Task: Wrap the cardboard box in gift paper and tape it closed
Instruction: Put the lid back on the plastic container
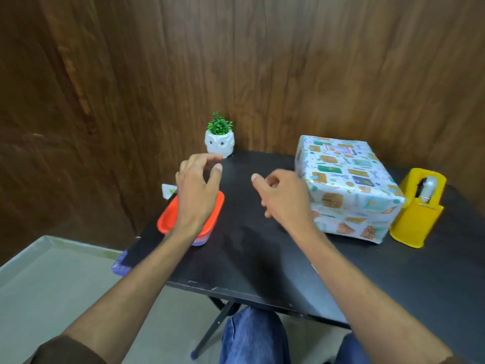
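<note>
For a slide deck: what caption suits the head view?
Left hand and right hand hover empty over a black table, beside the wrapped box and yellow tape dispenser.

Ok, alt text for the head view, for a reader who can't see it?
A gift-wrapped box sits on a black table beside a yellow tape dispenser. Both hands hover empty above the table, the left hand over a red container, the right hand near the box.

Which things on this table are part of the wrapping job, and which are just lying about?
Job:
box wrapped in white patterned gift paper
yellow plastic tape dispenser beside it

Lying about:
white owl-shaped pot with green plant
orange plastic tray
</note>
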